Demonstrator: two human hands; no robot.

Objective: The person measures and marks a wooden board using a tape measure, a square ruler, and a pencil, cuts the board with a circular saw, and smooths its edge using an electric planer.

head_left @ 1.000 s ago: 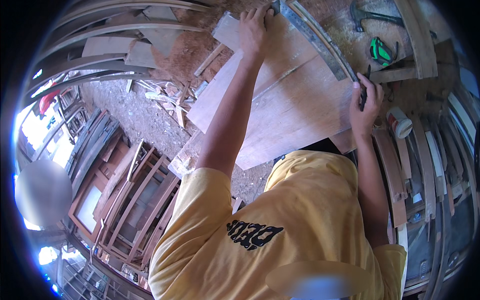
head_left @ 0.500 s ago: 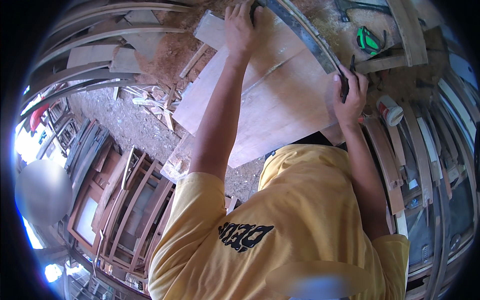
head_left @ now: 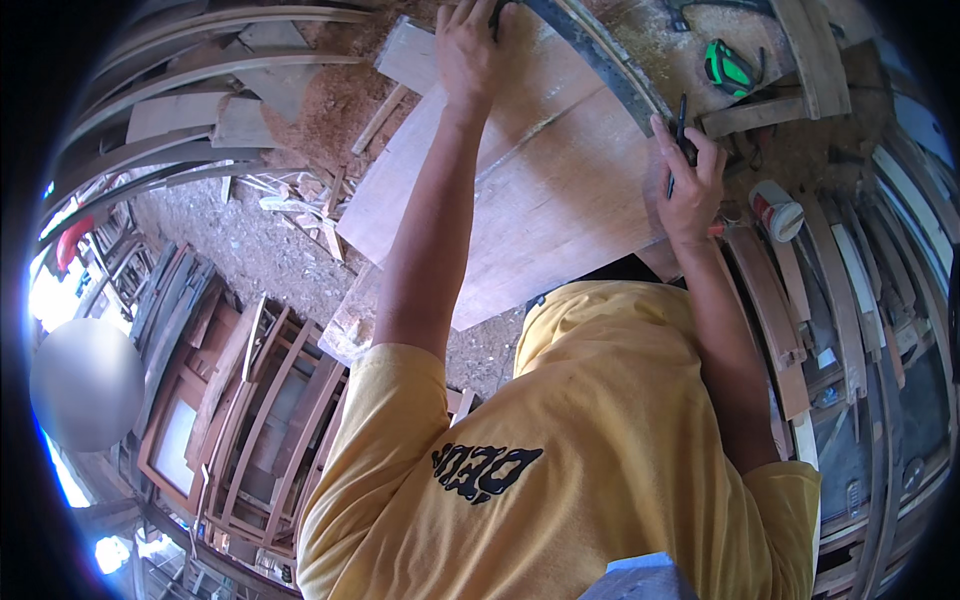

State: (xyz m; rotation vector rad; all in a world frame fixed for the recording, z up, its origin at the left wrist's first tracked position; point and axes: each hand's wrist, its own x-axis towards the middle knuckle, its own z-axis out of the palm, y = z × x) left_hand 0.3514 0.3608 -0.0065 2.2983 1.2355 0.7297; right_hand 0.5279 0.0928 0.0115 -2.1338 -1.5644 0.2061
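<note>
A wide, pale wooden panel (head_left: 570,220) with a seam across it lies in front of me. Along its far right side runs a long dark strip (head_left: 610,68) with a light edge, bowed in this view. My left hand (head_left: 470,55) is closed at the panel's far end, its fingers curled against a dark thing (head_left: 497,15) that the top edge partly cuts off. At the near end of the strip, my right hand (head_left: 692,190) grips a slim black pen (head_left: 682,115) tilted upward. The right fingertips touch or nearly touch the strip's end.
A green and black tape measure (head_left: 728,68) rests beyond the strip, near a dark tool (head_left: 680,14). A white and red tub (head_left: 776,210) stands to the right among stacked boards (head_left: 765,290). Wooden frames (head_left: 270,410) lean at the left; offcuts (head_left: 305,215) and sawdust cover the floor.
My right hand has turned a little at the strip's end, and the pen now stands out more clearly above the fingers. The left hand stays at the far end. The whole view has shifted slightly.
</note>
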